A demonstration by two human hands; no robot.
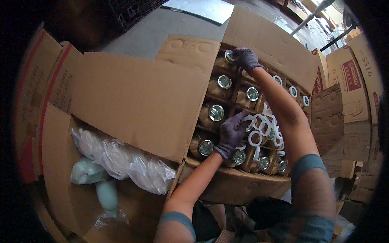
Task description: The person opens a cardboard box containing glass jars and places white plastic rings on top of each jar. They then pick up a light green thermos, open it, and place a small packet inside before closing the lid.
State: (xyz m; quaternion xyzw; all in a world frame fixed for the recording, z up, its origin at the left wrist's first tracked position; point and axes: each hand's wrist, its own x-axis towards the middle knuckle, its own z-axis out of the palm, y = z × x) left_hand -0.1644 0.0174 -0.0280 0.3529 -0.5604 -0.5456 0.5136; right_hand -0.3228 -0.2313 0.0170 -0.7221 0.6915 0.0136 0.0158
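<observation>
An open cardboard box with cardboard dividers [235,92] holds several glass vessels, their round silvery mouths facing up. My right hand [246,59], in a purple-grey glove, reaches to the box's far left corner, its fingers at a white ring on a vessel mouth [230,56]. My left hand [233,130], gloved alike, is lower in the box with its fingers on a white ring beside a pile of white plastic rings [263,126]. Several vessels along the right side carry white rings [293,91]. The nearest left vessel mouth [206,147] shows no white ring.
Left, another open carton [57,136] holds clear plastic bags [121,161] and pale green bottle-like items [107,196]. A wide cardboard flap [136,100] lies between the boxes. Printed cartons [349,73] stand at right; a dark crate [133,15] is behind.
</observation>
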